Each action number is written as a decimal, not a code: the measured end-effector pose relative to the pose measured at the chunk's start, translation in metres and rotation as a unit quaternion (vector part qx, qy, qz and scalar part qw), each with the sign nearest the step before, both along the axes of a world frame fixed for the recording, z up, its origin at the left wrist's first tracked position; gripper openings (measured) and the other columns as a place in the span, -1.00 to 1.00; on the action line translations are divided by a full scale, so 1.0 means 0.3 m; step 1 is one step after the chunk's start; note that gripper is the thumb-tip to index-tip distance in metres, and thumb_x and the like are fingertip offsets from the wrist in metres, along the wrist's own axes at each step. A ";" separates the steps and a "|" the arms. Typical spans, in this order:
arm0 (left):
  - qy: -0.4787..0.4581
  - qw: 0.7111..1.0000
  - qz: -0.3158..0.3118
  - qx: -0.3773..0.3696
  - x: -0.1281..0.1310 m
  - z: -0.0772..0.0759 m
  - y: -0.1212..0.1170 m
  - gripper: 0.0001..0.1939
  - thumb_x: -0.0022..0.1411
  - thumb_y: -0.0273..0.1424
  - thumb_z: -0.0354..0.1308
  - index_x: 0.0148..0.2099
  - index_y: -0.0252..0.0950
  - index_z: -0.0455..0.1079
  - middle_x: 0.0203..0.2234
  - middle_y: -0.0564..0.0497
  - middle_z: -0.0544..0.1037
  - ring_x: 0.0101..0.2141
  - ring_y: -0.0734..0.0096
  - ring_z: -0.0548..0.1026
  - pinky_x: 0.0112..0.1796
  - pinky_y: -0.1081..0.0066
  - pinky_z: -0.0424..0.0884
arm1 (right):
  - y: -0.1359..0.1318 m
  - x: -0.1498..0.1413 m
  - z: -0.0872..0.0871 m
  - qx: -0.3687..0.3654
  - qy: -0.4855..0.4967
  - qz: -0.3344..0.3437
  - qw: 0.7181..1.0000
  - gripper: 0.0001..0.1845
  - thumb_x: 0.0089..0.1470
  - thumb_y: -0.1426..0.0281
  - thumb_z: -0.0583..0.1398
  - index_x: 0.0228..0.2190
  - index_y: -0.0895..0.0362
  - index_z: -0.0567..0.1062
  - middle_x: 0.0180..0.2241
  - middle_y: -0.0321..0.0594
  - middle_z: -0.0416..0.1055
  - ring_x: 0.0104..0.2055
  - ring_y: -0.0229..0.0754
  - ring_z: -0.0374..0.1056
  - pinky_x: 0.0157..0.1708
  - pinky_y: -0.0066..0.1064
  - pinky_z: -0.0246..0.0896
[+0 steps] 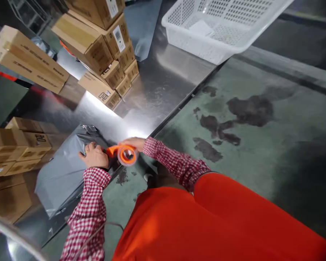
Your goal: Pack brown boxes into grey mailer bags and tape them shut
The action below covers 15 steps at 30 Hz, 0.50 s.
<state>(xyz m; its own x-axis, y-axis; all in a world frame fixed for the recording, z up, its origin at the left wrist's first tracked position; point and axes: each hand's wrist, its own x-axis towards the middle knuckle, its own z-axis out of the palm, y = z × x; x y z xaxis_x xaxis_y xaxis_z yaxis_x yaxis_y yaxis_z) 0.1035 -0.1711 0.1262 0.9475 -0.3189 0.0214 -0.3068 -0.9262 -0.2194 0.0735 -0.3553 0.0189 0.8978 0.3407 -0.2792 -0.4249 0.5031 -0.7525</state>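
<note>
A grey plastic mailing bag (62,163), bulky with contents that are hidden, lies along the edge of the metal table. My left hand (94,156) is on the bag's right end, its fingers curled on the plastic and pressing it. Just right of it, my right hand (134,143) grips an orange tape dispenser (127,155) with a roll of clear tape on it. The dispenser's front end is close to my left fingers, at the bag's end; whether tape touches the bag I cannot tell.
Stacked brown cartons (97,50) stand on the metal table (157,83), with a long carton (29,59) to their left. More boxes (24,145) sit beyond the bag. A white plastic basket (201,47) rests at the table's far end. Dark stains mark the green floor (260,163).
</note>
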 end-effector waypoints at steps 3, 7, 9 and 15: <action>-0.011 1.000 0.001 0.009 0.007 -0.016 0.005 -0.69 0.29 -0.45 -0.07 -0.16 -0.37 0.51 0.03 -0.31 0.45 0.10 -0.12 0.30 0.11 -0.38 0.07 | 0.077 -0.184 -0.041 -0.001 0.032 -0.007 0.999 -0.75 0.13 0.31 0.23 -0.21 0.22 0.58 -0.37 -0.20 0.50 -0.50 -0.32 0.31 -0.58 -0.56 0.24; 0.001 1.000 0.009 0.018 0.022 -0.020 -0.020 -0.70 0.28 -0.43 -0.03 -0.18 -0.35 0.54 0.06 -0.27 0.46 0.13 -0.11 0.29 0.14 -0.36 0.05 | 0.271 -0.327 -0.065 0.017 0.093 -0.102 0.990 -0.55 0.12 0.22 0.22 0.00 0.16 0.52 -0.27 -0.15 0.53 -0.52 -0.30 0.33 -0.63 -0.53 0.23; 0.014 1.000 0.002 -0.028 0.024 0.009 -0.008 -0.70 0.27 -0.35 0.02 -0.11 -0.32 0.55 0.12 -0.25 0.43 0.17 -0.10 0.29 0.18 -0.32 0.04 | 0.370 -0.339 -0.073 0.045 0.127 -0.174 0.975 -0.48 0.07 0.17 0.25 0.02 0.16 0.51 -0.23 -0.13 0.54 -0.47 -0.26 0.38 -0.62 -0.52 0.26; -0.058 0.968 -0.229 -0.085 -0.014 0.133 0.461 -0.30 0.32 -0.04 -0.03 0.29 -0.48 0.26 0.25 -0.40 0.28 0.29 -0.09 0.19 0.27 -0.03 0.09 | 0.470 -0.313 -0.094 0.079 0.124 -0.240 0.960 -0.41 -0.06 0.09 0.30 -0.06 0.19 0.53 -0.19 -0.07 0.56 -0.34 -0.15 0.45 -0.55 -0.47 0.31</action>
<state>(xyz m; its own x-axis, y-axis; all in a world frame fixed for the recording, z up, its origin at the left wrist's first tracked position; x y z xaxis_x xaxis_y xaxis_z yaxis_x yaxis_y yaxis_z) 0.0992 -0.0328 0.1661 0.6956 -0.6876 0.2082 -0.6763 -0.7245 -0.1332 -0.0205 -0.2144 -0.0094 0.8747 -0.0392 -0.4832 -0.2725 0.7846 -0.5569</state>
